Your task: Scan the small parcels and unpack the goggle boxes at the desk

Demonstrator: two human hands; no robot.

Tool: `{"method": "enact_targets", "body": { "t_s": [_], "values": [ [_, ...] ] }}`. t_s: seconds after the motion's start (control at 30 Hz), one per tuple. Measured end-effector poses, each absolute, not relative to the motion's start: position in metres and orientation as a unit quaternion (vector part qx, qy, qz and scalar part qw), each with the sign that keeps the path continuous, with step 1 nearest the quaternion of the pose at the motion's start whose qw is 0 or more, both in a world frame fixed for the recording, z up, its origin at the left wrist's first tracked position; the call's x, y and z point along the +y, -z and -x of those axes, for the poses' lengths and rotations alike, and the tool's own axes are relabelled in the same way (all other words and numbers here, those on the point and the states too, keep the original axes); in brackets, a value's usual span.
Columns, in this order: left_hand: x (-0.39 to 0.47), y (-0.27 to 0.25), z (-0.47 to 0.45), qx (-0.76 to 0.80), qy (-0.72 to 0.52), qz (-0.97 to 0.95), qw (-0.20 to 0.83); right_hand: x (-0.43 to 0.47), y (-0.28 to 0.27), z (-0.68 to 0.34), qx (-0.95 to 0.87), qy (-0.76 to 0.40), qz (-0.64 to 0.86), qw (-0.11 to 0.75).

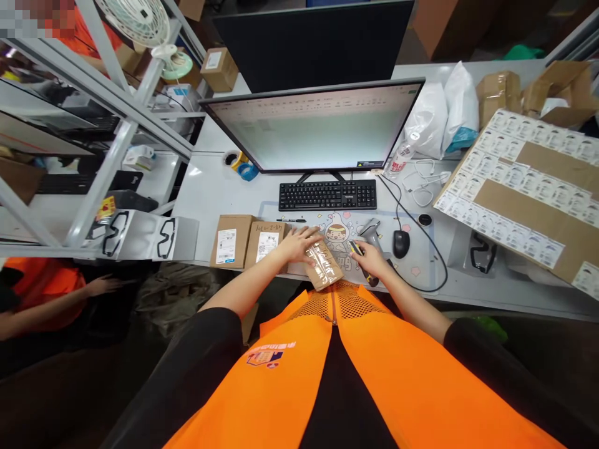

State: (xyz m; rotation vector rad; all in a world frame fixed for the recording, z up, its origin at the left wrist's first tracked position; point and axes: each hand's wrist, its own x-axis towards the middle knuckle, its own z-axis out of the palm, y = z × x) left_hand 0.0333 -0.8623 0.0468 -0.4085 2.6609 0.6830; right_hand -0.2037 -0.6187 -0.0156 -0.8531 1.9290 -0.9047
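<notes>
My left hand (299, 243) lies over the upper left of a small cardboard box (325, 269) and steadies it at the table's front edge, close to my vest. Shiny clear tape covers the top of this box, and it sits at a slant. A yellow and black utility knife (356, 249) is gripped in my right hand (372, 260), just right of the box and apart from it. Left of my left hand stand two labelled cardboard boxes (233, 242), the nearer one with handwriting on it. Beyond my right hand lies a grey barcode scanner (370, 229).
A keyboard (327, 195) and a monitor (318, 128) stand behind the desk mat. On the right are a mouse (401, 244) with its cable and a large label-covered cardboard sheet (528, 181). Tape rolls (246, 171) sit left; another person's hand (103, 285) shows far left.
</notes>
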Motion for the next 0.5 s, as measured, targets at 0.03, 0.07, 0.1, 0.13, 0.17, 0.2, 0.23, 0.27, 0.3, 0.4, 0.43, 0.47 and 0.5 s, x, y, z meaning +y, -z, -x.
{"method": "enact_targets", "body": {
  "t_s": [0.03,0.07,0.1,0.13,0.17,0.2,0.23,0.27,0.3,0.4,0.43,0.47,0.5],
  "values": [
    [-0.860,-0.041,-0.036,0.940,-0.243,0.167,0.169,-0.616,0.016,0.201,0.768,0.360,0.326,0.417],
    [-0.855,-0.035,-0.041,0.938,-0.241,0.203,0.148,-0.613,0.016,0.199,0.769,0.362,0.308,0.427],
    [-0.848,-0.028,-0.047,0.931,-0.237,0.250,0.121,-0.608,0.016,0.198,0.768,0.366,0.287,0.441],
    [-0.839,-0.023,-0.054,0.919,-0.233,0.304,0.091,-0.604,0.016,0.197,0.764,0.370,0.267,0.457],
    [-0.829,-0.017,-0.061,0.903,-0.232,0.357,0.061,-0.599,0.016,0.197,0.757,0.374,0.254,0.472],
    [-0.820,-0.012,-0.067,0.884,-0.232,0.404,0.029,-0.596,0.015,0.197,0.749,0.377,0.249,0.485],
    [-0.812,-0.007,-0.072,0.867,-0.232,0.440,-0.005,-0.594,0.015,0.197,0.745,0.377,0.254,0.489],
    [-0.805,-0.003,-0.076,0.853,-0.234,0.464,-0.037,-0.594,0.014,0.197,0.744,0.376,0.267,0.484],
    [-0.800,0.001,-0.078,0.844,-0.236,0.478,-0.066,-0.596,0.013,0.198,0.747,0.373,0.285,0.470],
    [-0.796,0.005,-0.078,0.831,-0.243,0.488,-0.113,-0.613,0.010,0.200,0.751,0.368,0.348,0.424],
    [-0.797,0.005,-0.077,0.830,-0.247,0.486,-0.115,-0.621,0.009,0.201,0.745,0.368,0.364,0.422],
    [-0.798,0.005,-0.076,0.830,-0.251,0.484,-0.115,-0.629,0.007,0.201,0.736,0.367,0.373,0.429],
    [-0.799,0.004,-0.075,0.830,-0.254,0.483,-0.116,-0.636,0.006,0.202,0.728,0.365,0.377,0.441]
  ]
}}
